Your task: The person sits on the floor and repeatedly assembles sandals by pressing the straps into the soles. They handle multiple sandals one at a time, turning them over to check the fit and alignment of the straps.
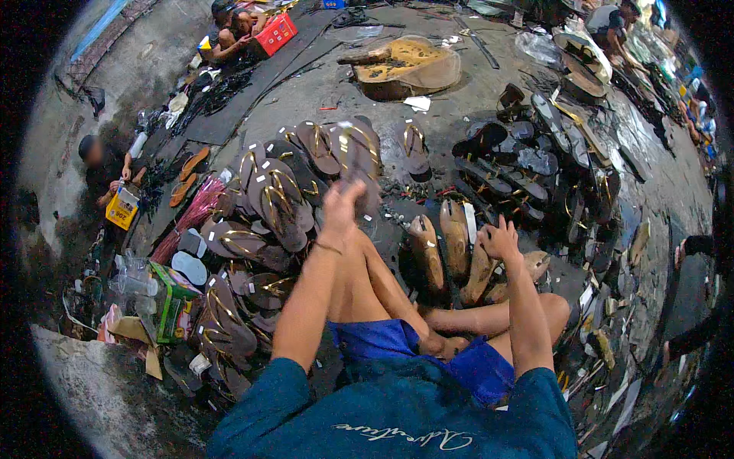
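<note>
My left hand is closed on the heel end of a brown flip-flop with gold straps, slightly smeared by motion. It is at the edge of a heap of similar flip-flops. One more flip-flop lies alone to the right of the held one. My right hand is above several wooden shoe lasts by my bent legs. Its fingers are apart, with nothing visible in them; whether it touches a last I cannot tell.
Dark sandals and soles are piled at the right. A large wooden block sits at the far middle. Pink strips and a green box are at the left. Other people sit near a yellow container and a red crate.
</note>
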`<action>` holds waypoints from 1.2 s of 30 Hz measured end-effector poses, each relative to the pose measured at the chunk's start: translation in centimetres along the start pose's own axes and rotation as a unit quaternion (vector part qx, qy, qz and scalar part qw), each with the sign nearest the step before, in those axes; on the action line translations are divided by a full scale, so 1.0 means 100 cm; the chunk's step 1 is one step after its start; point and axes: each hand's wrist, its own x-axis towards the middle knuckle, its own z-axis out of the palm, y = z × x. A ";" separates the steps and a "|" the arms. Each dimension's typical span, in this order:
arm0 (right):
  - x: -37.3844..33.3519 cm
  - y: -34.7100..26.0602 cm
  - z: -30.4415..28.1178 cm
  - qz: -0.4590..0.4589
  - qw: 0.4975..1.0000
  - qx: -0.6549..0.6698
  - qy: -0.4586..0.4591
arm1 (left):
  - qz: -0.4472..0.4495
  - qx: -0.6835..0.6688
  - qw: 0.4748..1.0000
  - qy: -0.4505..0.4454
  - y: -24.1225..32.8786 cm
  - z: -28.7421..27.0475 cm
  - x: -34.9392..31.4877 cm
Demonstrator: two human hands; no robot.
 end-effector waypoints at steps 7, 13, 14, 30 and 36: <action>-0.034 -0.016 -0.016 -0.045 0.955 0.179 0.233 | 0.189 0.113 0.973 0.066 -0.013 -0.027 0.003; -0.167 -0.075 -0.040 0.056 0.680 0.731 0.005 | -0.040 -0.050 0.994 -0.083 -0.032 0.035 -0.100; -0.191 -0.076 -0.036 0.084 0.626 0.775 -0.027 | -0.046 -0.042 0.993 -0.097 -0.030 0.041 -0.106; -0.250 -0.158 -0.132 -0.022 0.841 0.502 0.202 | 0.068 0.291 0.934 -0.198 0.009 0.050 -0.221; -0.260 -0.161 -0.112 -0.055 0.862 0.466 0.193 | 0.148 0.365 0.901 -0.181 0.010 0.040 -0.238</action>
